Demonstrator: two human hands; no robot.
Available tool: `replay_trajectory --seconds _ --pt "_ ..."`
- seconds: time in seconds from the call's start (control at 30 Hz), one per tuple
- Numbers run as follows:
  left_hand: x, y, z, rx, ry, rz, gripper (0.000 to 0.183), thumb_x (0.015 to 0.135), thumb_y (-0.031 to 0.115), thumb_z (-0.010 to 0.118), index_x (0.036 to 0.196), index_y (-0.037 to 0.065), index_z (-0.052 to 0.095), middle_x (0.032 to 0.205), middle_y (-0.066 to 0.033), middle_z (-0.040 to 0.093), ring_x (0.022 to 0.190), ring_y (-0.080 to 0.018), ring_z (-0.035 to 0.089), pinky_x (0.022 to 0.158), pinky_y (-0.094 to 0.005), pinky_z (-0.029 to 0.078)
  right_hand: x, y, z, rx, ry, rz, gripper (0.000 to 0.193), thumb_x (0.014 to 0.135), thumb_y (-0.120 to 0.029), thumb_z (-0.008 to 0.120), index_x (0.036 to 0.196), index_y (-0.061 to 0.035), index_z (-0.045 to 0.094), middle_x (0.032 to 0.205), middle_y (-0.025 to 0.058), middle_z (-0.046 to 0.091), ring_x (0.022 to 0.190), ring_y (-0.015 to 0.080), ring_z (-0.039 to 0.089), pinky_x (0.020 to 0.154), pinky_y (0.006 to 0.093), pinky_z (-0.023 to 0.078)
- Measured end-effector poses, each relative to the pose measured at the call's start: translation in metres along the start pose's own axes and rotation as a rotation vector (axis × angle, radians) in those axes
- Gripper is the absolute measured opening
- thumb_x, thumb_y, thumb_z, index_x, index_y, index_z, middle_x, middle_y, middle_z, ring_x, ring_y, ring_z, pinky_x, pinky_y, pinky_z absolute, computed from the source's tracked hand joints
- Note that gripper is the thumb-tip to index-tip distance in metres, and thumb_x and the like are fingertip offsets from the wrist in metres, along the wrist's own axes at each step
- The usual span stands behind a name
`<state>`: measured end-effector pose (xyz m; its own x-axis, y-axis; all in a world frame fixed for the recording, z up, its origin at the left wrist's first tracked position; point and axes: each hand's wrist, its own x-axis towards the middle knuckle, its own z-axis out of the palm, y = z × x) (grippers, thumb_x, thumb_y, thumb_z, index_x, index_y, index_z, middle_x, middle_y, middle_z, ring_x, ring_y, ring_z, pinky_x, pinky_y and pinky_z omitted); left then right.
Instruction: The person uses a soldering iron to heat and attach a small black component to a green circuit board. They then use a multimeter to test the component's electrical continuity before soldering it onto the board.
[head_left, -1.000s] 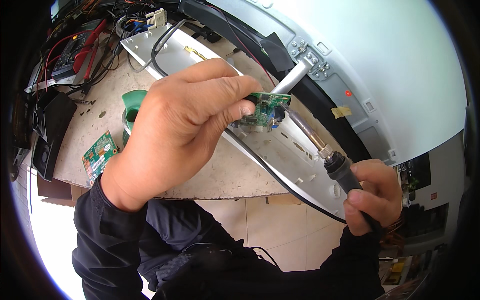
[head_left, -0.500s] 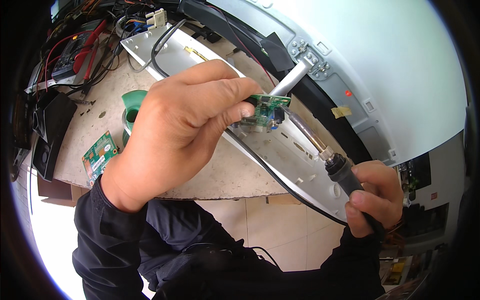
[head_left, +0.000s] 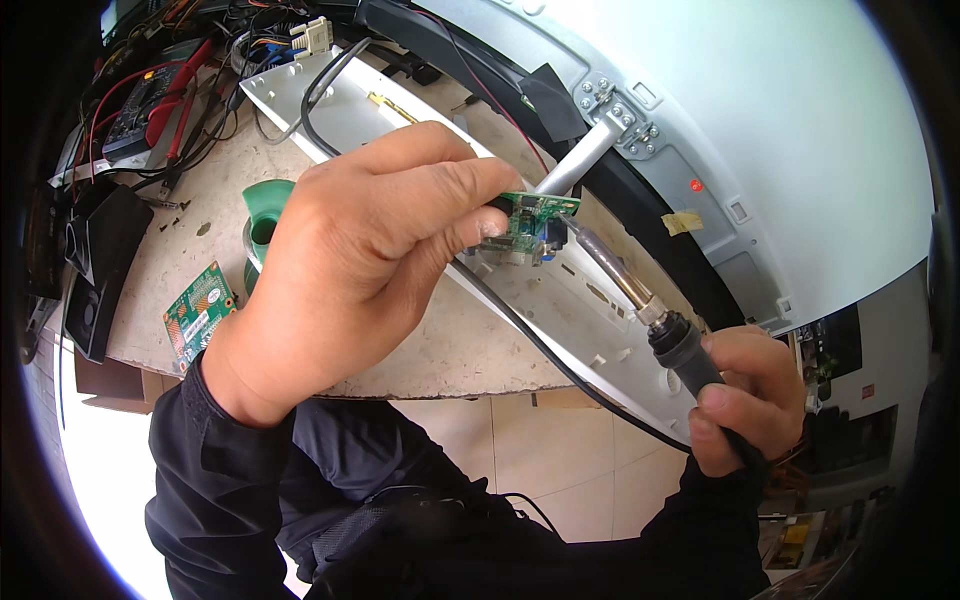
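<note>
Pinched between thumb and fingers of my left hand (head_left: pixel 370 240) is a small green circuit board (head_left: pixel 540 225), held up over a white plastic housing (head_left: pixel 610 345). A blue connector (head_left: pixel 553 236) shows on its lower side; my fingers cover the board's left part. My right hand (head_left: pixel 750 395) is closed around the black handle of a soldering iron (head_left: pixel 625 275). The iron slants up to the left, its tip at the board's right end beside the connector. Whether the tip touches the metal there is too small to tell.
A second green board (head_left: pixel 200 312) lies by my left wrist, near a green roll (head_left: pixel 266 215). A black cable (head_left: pixel 520 325) crosses the housing. At the far left are a multimeter (head_left: pixel 150 105) and tangled wires. A large pale panel (head_left: pixel 790 130) on a stand fills the upper right.
The soldering iron and my right hand have shifted very slightly to the left. My left hand and the board have barely moved.
</note>
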<state>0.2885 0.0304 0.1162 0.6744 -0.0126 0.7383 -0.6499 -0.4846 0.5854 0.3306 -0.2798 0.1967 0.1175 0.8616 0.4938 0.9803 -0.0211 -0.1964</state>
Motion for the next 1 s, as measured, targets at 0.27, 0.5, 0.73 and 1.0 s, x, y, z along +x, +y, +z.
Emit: replay_trajectory --seconds 0.27,0.5,0.73,1.0 --pt "0.0008 0.0019 0.0004 -0.001 -0.01 0.004 0.02 0.091 0.004 0.069 0.11 -0.001 0.07 0.095 -0.0098 0.066 0.083 -0.0202 0.064 0.075 -0.0279 0.051 -0.0013 -0.0059 0.0012 -0.015 0.021 0.023 0.038 0.073 -0.002 0.069 0.111 -0.0026 0.071 0.105 0.023 0.061 0.076 0.0279 0.065 0.063 0.0341 0.052" --pt "0.0006 0.0032 -0.0018 0.032 -0.02 0.01 0.021 0.091 0.004 0.068 0.111 -0.001 0.069 0.096 -0.0099 0.066 0.083 -0.0209 0.064 0.075 -0.0282 0.051 -0.0004 -0.0069 0.0037 0.023 0.043 0.063 0.035 0.075 -0.002 0.069 0.11 -0.0022 0.07 0.104 0.0223 0.062 0.075 0.0283 0.066 0.063 0.0348 0.053" --pt "0.0004 0.0026 0.0001 0.025 -0.014 0.013 0.021 0.09 0.004 0.069 0.111 -0.001 0.07 0.095 -0.0096 0.066 0.083 -0.0207 0.065 0.075 -0.0286 0.051 -0.0023 -0.0041 0.0032 -0.01 0.047 0.006 0.034 0.075 -0.004 0.069 0.108 -0.0026 0.071 0.102 0.0219 0.062 0.074 0.0287 0.066 0.062 0.0347 0.053" --pt "0.0002 0.0046 0.0005 0.029 -0.024 0.001 0.021 0.09 0.003 0.069 0.11 -0.001 0.07 0.095 -0.0096 0.066 0.083 -0.0207 0.065 0.074 -0.0288 0.052 -0.0015 -0.0039 0.0015 -0.055 0.02 -0.017 0.033 0.071 -0.007 0.07 0.104 -0.0037 0.073 0.102 0.0215 0.063 0.071 0.0295 0.066 0.06 0.0345 0.054"
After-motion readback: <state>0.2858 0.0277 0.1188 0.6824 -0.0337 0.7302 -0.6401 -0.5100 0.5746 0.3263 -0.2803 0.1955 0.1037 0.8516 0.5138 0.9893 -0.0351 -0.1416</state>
